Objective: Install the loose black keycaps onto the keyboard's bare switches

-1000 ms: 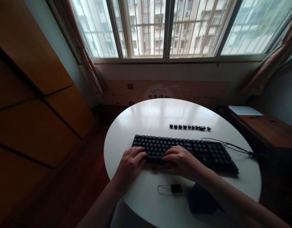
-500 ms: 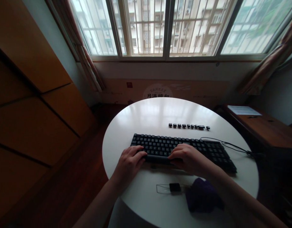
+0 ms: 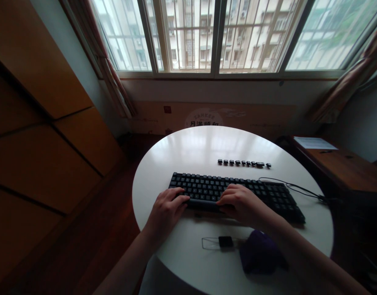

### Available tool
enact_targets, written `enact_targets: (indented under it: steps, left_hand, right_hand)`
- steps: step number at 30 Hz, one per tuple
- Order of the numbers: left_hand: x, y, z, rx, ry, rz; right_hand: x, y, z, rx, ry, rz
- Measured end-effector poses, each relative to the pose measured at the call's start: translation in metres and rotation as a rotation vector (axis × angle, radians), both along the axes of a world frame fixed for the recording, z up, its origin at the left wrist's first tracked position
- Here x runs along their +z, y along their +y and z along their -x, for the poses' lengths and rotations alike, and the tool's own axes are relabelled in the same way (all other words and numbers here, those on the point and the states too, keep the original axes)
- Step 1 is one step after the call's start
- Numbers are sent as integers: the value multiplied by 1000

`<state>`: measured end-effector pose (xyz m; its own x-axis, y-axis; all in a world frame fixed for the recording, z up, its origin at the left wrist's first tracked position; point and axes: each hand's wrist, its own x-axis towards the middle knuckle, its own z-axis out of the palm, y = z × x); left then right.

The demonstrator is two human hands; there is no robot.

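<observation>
A black keyboard (image 3: 203, 191) lies across the white round table in front of me. At its front left corner, my left hand (image 3: 167, 206) has its fingers curled over the keys and its thumb along the front edge. Bent fingers of my right hand (image 3: 240, 201) grip the front edge right of the middle; its lower fingers are partly hidden. Behind the keyboard, several loose black keycaps (image 3: 238, 163) stand in a row. Nearer to me lie a wire keycap puller with a black handle (image 3: 226, 242) and a dark purple cloth (image 3: 260, 252), partly under my right forearm.
The white table (image 3: 157, 164) has a round edge. A black cable (image 3: 308, 192) runs off its right side. Beyond it stands a wooden desk (image 3: 344, 168) with a paper sheet (image 3: 314, 143). A long cardboard box (image 3: 151, 114) rests below the window, and a wooden cabinet (image 3: 31, 159) is at left.
Both hands stay at the keyboard's front edge. My right hand has shifted very slightly up; otherwise everything lies as before.
</observation>
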<state>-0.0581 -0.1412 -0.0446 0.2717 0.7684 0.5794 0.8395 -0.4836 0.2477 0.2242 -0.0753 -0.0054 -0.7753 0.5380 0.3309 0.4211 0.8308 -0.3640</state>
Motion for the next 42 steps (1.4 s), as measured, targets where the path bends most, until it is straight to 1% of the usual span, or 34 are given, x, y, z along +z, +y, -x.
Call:
enact_targets:
  steps: [8, 13, 20, 24, 28, 32, 37, 39, 42]
  left_hand:
    - [1, 0, -1, -2, 0, -28]
    - [1, 0, -1, 12, 0, -30]
    - [1, 0, -1, 6, -9, -18]
    - [2, -1, -1, 3, -9, -25]
    - [3, -1, -2, 3, 1, -24]
    - [5, -1, -3, 12, 33, -35]
    - [9, -4, -8, 25, 68, 2]
    - [11, -6, -9, 22, 78, 6]
    - [13, -9, -10, 2, 83, -39]
  right_hand:
    - [2, -3, 1, -21, -48, -7]
    - [2, -6, 2, -49, -68, -39]
    - [2, -8, 4, -32, -76, -35]
    - [3, -9, 4, -51, -88, -47]
    - [2, -9, 5, -56, -112, -88]
    - [1, -11, 6, -43, -139, -90]
    - [2, -16, 8, -68, -173, -97]
    - [4, -14, 6, -79, -157, -94]
    - [7, -8, 1, -122, -83, -96]
